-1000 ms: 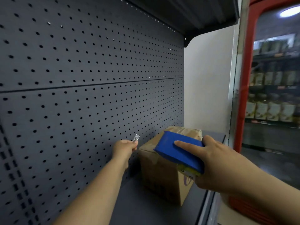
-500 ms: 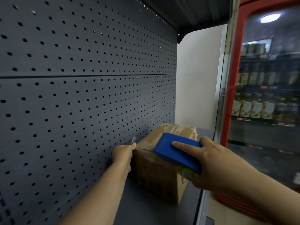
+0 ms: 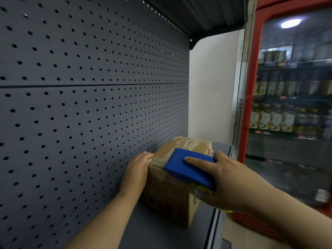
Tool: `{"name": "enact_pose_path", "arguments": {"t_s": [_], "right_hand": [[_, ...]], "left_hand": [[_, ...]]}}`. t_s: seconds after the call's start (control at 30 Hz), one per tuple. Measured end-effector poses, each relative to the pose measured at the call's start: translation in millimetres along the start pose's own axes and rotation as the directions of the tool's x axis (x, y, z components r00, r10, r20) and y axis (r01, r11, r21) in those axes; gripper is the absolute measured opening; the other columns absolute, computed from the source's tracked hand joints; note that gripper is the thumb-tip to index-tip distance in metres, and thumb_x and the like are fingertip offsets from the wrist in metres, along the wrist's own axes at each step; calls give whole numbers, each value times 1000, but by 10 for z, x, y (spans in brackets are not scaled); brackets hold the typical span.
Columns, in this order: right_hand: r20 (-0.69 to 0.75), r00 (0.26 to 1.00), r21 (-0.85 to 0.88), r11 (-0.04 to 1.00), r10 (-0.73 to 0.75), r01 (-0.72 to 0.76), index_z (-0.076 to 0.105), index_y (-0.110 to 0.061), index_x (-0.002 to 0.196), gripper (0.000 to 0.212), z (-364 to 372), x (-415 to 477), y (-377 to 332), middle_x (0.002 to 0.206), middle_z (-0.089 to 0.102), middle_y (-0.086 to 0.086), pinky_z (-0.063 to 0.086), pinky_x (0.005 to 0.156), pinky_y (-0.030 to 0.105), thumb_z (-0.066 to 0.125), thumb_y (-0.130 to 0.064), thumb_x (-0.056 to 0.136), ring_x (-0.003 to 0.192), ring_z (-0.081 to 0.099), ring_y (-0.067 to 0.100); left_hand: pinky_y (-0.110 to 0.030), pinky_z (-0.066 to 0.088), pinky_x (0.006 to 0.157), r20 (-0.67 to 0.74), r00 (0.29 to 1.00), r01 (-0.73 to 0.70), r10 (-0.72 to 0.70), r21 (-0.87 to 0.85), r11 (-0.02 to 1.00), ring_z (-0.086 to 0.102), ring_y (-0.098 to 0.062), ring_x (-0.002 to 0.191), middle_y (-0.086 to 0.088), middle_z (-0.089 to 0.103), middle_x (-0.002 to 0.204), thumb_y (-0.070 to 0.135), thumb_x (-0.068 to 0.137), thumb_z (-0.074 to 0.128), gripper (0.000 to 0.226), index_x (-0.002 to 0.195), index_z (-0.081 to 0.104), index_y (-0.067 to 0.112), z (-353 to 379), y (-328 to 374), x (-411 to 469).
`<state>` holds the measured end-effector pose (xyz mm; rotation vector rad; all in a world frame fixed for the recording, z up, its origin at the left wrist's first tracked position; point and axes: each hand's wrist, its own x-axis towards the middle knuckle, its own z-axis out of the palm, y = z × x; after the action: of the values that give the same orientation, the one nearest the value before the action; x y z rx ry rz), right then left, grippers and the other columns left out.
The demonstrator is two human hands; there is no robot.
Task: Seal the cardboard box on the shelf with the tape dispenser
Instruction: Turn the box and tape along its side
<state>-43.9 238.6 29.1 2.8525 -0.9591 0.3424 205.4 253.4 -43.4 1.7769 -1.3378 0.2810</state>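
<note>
A brown cardboard box [image 3: 168,193] stands on the dark grey shelf [image 3: 158,236], close to the pegboard back. Its top carries glossy tape. My right hand [image 3: 221,178] grips a blue tape dispenser [image 3: 188,168], whose front end rests on the box's near top edge. My left hand [image 3: 138,168] lies flat against the box's left top corner, fingers curled over the edge. Whether the tape end is under those fingers is hidden.
A dark perforated pegboard [image 3: 89,105] forms the shelf's back wall on the left. A shelf underside [image 3: 197,13] hangs overhead. To the right stands a red-framed glass fridge [image 3: 291,105] with bottles inside. A pale wall [image 3: 213,90] lies behind the box.
My left hand, which held a tape end up beside the pegboard, has come down onto the box's left top corner. The dispenser has moved forward onto the box top.
</note>
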Motion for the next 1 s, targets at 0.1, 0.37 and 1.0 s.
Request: {"name": "enact_pose_path", "arguments": {"t_s": [0.1,0.37,1.0], "right_hand": [[8,1000,3,1000,-5,5,-7,-59,134,85,7,-11,32,113,34,0,41,87,27,58,-57,79,88,35,14],[34,999,45,999,-13,11,-14,-62,129,89,125,-17,20,113,31,0,41,85,28,59,-53,79,90,36,14],[0,1000,100,995,-30,30,-13,-60,131,86,235,-381,261,106,28,-3,48,87,32,56,-58,79,91,39,12]], "left_hand": [[-13,19,103,184,981,-62,56,26,998,35,-7,136,4,44,145,30,99,31,42,137,45,21,-3,-19,8],[-24,8,113,247,969,-23,6,67,998,10,-7,144,8,24,155,37,97,19,49,143,31,25,171,-139,-136],[-31,3,117,193,981,-25,-11,186,982,31,-13,138,4,40,146,59,81,3,77,136,42,22,178,-155,-133]]}}
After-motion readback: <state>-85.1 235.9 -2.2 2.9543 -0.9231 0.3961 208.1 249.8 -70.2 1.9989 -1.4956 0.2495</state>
